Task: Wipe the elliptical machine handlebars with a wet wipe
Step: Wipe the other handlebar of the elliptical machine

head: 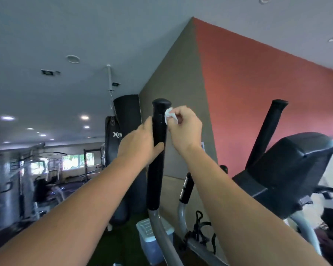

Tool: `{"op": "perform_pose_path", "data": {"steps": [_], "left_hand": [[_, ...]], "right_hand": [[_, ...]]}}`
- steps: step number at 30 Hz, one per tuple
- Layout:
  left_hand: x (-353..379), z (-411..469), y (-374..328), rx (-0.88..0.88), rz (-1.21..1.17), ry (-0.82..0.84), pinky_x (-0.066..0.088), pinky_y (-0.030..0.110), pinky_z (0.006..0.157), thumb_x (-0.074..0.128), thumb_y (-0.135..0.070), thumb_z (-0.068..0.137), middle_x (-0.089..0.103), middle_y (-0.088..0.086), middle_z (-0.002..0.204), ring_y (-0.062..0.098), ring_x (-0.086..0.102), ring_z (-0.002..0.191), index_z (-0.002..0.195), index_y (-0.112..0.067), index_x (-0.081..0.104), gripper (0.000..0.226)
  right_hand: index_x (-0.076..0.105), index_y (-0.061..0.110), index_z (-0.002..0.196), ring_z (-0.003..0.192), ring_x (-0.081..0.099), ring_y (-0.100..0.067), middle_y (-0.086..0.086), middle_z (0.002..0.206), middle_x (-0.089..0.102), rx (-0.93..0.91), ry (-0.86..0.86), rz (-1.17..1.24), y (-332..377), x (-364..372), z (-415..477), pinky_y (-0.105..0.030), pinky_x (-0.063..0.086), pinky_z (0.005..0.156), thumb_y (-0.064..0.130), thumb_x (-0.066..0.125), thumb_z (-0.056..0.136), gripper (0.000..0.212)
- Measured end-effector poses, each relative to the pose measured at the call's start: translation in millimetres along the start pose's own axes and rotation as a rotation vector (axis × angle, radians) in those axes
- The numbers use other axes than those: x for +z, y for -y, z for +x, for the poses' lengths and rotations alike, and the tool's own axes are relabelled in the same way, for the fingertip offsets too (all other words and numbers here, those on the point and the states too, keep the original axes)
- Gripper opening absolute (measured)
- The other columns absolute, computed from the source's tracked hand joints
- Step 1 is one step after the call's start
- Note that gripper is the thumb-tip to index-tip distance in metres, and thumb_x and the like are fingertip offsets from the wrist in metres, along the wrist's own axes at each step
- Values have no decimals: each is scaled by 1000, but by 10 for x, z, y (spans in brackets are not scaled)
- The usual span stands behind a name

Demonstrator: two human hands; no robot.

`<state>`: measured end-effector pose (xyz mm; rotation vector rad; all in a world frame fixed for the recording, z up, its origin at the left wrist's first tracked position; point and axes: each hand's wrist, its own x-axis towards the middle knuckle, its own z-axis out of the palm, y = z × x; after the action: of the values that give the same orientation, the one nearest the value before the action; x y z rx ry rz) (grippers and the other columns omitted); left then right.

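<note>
Bare forearms (75,208) reach up from the lower corners to the left handlebar (158,160) of the elliptical machine. The left hand (140,143) grips the black foam sleeve around its middle, thumb laid across the near side. The right hand (186,129), just above and to the right of it, pinches a crumpled white wet wipe (169,115) and holds it against the sleeve's right side, just under the rounded end cap.

Behind the left hand hangs a black punching bag (123,169). Below and right of the right hand sits the machine's black console (288,169), and the right handlebar (265,135) leans up behind it, well apart from both hands. Far below the hands a clear storage box (148,239) stands on the green floor, crossed by the handlebar's grey tube.

The left hand's fingers are hidden behind the sleeve, its wrist covers part of the bag's white lettering, and the gym equipment at far left is blurred.
</note>
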<state>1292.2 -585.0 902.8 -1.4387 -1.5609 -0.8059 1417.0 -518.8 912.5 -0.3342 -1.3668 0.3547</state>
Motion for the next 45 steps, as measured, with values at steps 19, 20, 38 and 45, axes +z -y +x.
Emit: {"op": "perform_pose_path", "data": {"steps": [19,20,38,45], "left_hand": [[170,-239,73,-48,41,-16,57,46,82,66,-36,95,51,6,145,29,65,110,162,-29,4,91],[178,-245,83,-45,4,-32,57,47,82,66,-35,95,50,4,146,28,64,110,162,-31,4,92],[430,-498,166,-73,-102,-20,58,46,71,65,-28,96,51,2,138,22,64,80,161,-42,-2,94],[546,-659,245,-94,-111,0,58,46,71,67,-26,95,56,-1,119,20,64,77,161,-44,1,94]], "right_hand": [[62,27,71,85,65,-10,9,90,71,84,47,118,-141,-130,17,-7,43,65,18,58,90,22],[61,29,72,86,65,-8,9,93,71,67,22,164,-34,-154,121,-7,43,66,18,58,91,22],[66,23,84,87,58,4,5,102,67,83,141,108,-400,33,-443,0,39,70,6,60,90,19],[65,23,79,87,64,-11,2,93,69,158,66,133,-599,57,-526,-15,46,73,15,63,92,15]]}}
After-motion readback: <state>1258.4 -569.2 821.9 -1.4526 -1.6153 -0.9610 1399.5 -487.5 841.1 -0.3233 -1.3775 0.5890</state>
